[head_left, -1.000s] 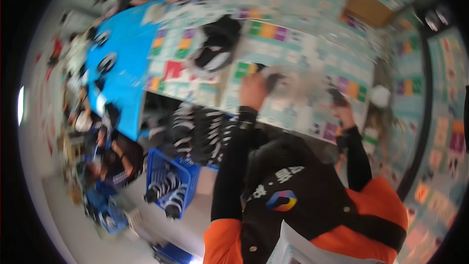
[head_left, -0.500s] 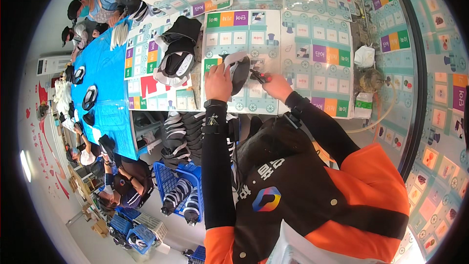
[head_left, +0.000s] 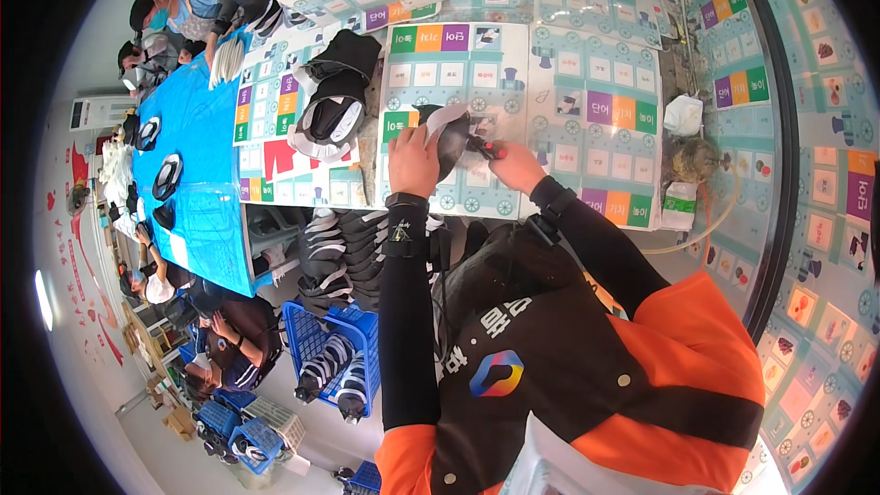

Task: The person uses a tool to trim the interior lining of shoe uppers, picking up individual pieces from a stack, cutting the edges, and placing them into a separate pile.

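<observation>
Over the near part of the patterned table (head_left: pixel 458 78), my left hand (head_left: pixel 412 160) grips a dark grey and white cap (head_left: pixel 449 145) at its left edge, fingers closed on it. From the right, my right hand (head_left: pixel 518 165) is closed around small red-and-black-handled snips (head_left: pixel 486 148). Their dark tip meets or overlaps the cap's right edge; whether the blades are apart is too small to tell. Left of my hands lies a group of black caps (head_left: pixel 339 82), the nearest one showing its white inside.
A blue-covered table (head_left: pixel 197 174) extends to the left, with caps on it and people around it. Below the table edge hang stacked striped caps (head_left: pixel 362 257). A blue basket (head_left: pixel 307 339) with caps stands on the floor. A crumpled white bag (head_left: pixel 683 116) sits at the right.
My right hand has brought the snips slightly left and down, so their tip now reaches the cap. The left hand keeps its grip on the cap.
</observation>
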Demonstrator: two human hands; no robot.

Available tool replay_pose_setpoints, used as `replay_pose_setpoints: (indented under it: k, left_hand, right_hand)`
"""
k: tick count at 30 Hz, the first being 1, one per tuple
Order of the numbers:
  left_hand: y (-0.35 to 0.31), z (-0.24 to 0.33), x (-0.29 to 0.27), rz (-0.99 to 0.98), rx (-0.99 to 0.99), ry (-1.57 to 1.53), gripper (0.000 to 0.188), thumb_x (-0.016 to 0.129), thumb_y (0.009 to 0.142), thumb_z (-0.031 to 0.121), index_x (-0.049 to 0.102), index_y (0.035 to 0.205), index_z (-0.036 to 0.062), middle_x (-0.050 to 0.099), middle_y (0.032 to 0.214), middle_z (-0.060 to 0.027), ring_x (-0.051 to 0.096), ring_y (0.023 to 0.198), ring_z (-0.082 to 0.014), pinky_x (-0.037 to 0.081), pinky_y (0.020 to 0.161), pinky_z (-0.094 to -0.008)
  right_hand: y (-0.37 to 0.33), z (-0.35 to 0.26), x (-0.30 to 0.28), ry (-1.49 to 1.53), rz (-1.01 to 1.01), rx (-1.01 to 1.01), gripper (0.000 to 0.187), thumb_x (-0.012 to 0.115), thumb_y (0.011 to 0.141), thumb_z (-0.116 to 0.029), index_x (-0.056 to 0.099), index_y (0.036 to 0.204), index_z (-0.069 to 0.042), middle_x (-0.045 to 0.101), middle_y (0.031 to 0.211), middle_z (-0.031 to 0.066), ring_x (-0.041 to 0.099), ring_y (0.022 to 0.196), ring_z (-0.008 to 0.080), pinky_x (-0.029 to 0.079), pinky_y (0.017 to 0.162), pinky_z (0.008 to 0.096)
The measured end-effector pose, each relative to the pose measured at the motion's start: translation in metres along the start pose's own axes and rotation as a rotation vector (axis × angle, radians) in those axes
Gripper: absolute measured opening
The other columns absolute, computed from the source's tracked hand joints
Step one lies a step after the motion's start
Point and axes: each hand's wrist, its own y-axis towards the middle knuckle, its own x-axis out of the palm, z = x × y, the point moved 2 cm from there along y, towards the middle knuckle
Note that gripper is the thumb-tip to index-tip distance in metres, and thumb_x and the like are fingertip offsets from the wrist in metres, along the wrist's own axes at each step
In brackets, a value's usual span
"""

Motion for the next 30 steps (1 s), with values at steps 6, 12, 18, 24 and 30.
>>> replay_pose_setpoints:
  k: [6, 12, 18, 24, 30]
  left_hand:
    - [-0.007, -0.003, -0.005, -0.02, -0.038, -0.027, 0.024, 0.062, 0.098, 0.023, 0.069, 0.108, 0.0021, 0.067, 0.108, -0.0177, 0.061, 0.097, -0.0421, 0.047, 0.086, -0.0495]
    - [-0.016, -0.013, -0.001, 0.016, -0.047, -0.04, 0.025, 0.064, 0.096, 0.022, 0.069, 0.11, 0.0022, 0.066, 0.107, -0.0155, 0.058, 0.096, -0.0413, 0.047, 0.086, -0.0486]
    - [-0.018, -0.017, -0.002, 0.022, -0.043, -0.041, 0.024, 0.062, 0.099, 0.022, 0.067, 0.107, 0.0001, 0.066, 0.108, -0.0187, 0.06, 0.1, -0.0429, 0.047, 0.086, -0.0492]
    - [-0.018, -0.015, -0.002, 0.022, -0.055, -0.052, 0.025, 0.062, 0.099, 0.023, 0.066, 0.108, -0.0004, 0.065, 0.109, -0.0192, 0.06, 0.1, -0.0435, 0.048, 0.087, -0.0493]
    - [-0.018, -0.015, 0.0, 0.057, -0.039, -0.042, 0.024, 0.064, 0.096, 0.022, 0.067, 0.108, 0.0021, 0.065, 0.106, -0.0153, 0.058, 0.097, -0.0406, 0.046, 0.085, -0.0488]
  right_hand:
    - [-0.001, -0.01, 0.002, 0.052, 0.05, -0.059, 0.03, 0.057, 0.082, -0.019, 0.071, 0.1, 0.0, 0.067, 0.088, 0.0295, 0.064, 0.09, 0.0485, 0.05, 0.081, 0.0548]
    - [-0.008, -0.017, 0.001, 0.058, -0.026, -0.062, 0.032, 0.058, 0.081, -0.018, 0.071, 0.104, 0.0, 0.068, 0.091, 0.0288, 0.064, 0.09, 0.0481, 0.051, 0.08, 0.0523]
    - [-0.015, -0.017, -0.001, 0.043, -0.07, -0.085, 0.036, 0.059, 0.081, -0.018, 0.072, 0.11, -0.001, 0.069, 0.093, 0.029, 0.065, 0.092, 0.0476, 0.052, 0.083, 0.0489]
    - [-0.017, -0.015, -0.001, 0.024, -0.134, -0.074, 0.038, 0.06, 0.08, -0.017, 0.072, 0.112, -0.001, 0.069, 0.094, 0.0293, 0.065, 0.093, 0.0473, 0.052, 0.084, 0.0481]
    - [-0.021, -0.013, 0.002, 0.062, -0.218, -0.084, 0.034, 0.06, 0.082, -0.02, 0.071, 0.108, 0.0, 0.068, 0.093, 0.029, 0.065, 0.091, 0.0476, 0.052, 0.083, 0.0508]
